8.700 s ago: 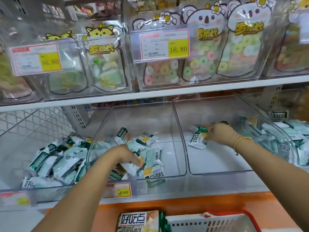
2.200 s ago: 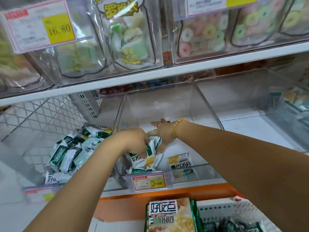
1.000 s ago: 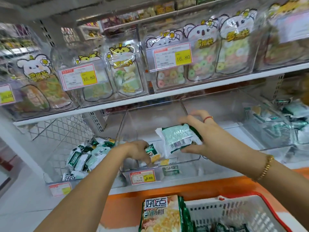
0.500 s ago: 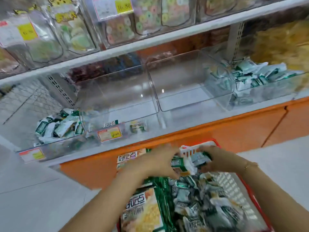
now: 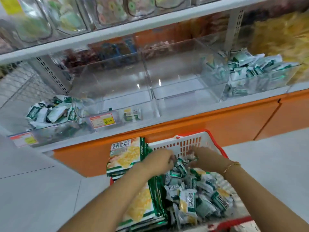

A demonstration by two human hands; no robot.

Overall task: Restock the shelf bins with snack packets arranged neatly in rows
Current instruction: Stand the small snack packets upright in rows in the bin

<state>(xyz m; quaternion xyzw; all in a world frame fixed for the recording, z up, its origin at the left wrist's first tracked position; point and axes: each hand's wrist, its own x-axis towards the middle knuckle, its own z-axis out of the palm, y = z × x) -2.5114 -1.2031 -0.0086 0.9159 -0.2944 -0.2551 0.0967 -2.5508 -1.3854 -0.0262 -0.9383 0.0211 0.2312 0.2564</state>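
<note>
Fingers (image 5: 169,160) of left hand (image 5: 158,162), right hand (image 5: 206,159) among packets (image 5: 187,200), grip unclear | basket (image 5: 184,144) | flat packs (image 5: 124,154) beside left

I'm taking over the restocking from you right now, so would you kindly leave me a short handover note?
Hands: left hand and right hand are both down in the basket among the loose snack packets. Blur hides whether either grips one.
Things: large bags lie along the basket's left side.
Done: left bin and right bin hold packets, but heaped, not in rows.
Left: centre-left bin has barely a packet at its front, and centre-right bin shows none. Fill both and straighten the heaps into rows.
</note>
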